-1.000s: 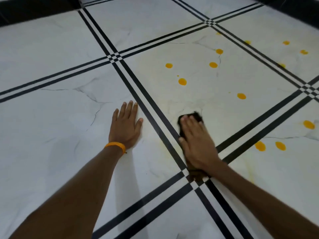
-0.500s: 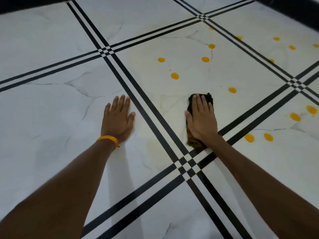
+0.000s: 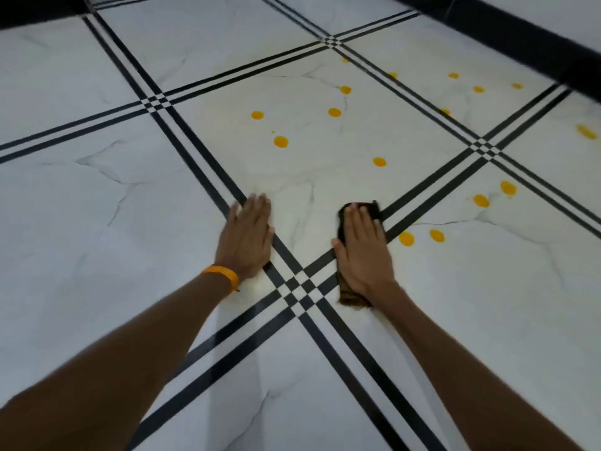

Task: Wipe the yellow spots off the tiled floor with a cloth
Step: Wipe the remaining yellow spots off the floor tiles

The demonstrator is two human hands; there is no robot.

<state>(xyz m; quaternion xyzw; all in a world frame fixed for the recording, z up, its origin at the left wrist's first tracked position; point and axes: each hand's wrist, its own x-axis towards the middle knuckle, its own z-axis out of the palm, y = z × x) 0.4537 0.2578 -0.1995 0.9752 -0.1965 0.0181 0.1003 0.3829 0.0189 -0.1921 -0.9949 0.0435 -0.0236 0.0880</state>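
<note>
From the head camera, the right hand (image 3: 362, 252) lies flat on a dark cloth (image 3: 352, 296), fingers straight and pressing it down on the tiled floor (image 3: 97, 222) rather than gripping it. The cloth shows beyond the fingertips and behind the heel of the hand, lying over a pair of black lines (image 3: 432, 193) just beside the crossing (image 3: 300, 286). The left hand (image 3: 248, 237) is spread palm-down on the bare floor, holding nothing, its edge across another pair of black lines; an orange wristband (image 3: 222, 275) circles that wrist. Two yellow spots (image 3: 406, 238) sit just to the right of the cloth. More yellow spots (image 3: 281, 141) dot the tile ahead and the tiles further right. A black baseboard (image 3: 520, 37) runs along the far right.
</note>
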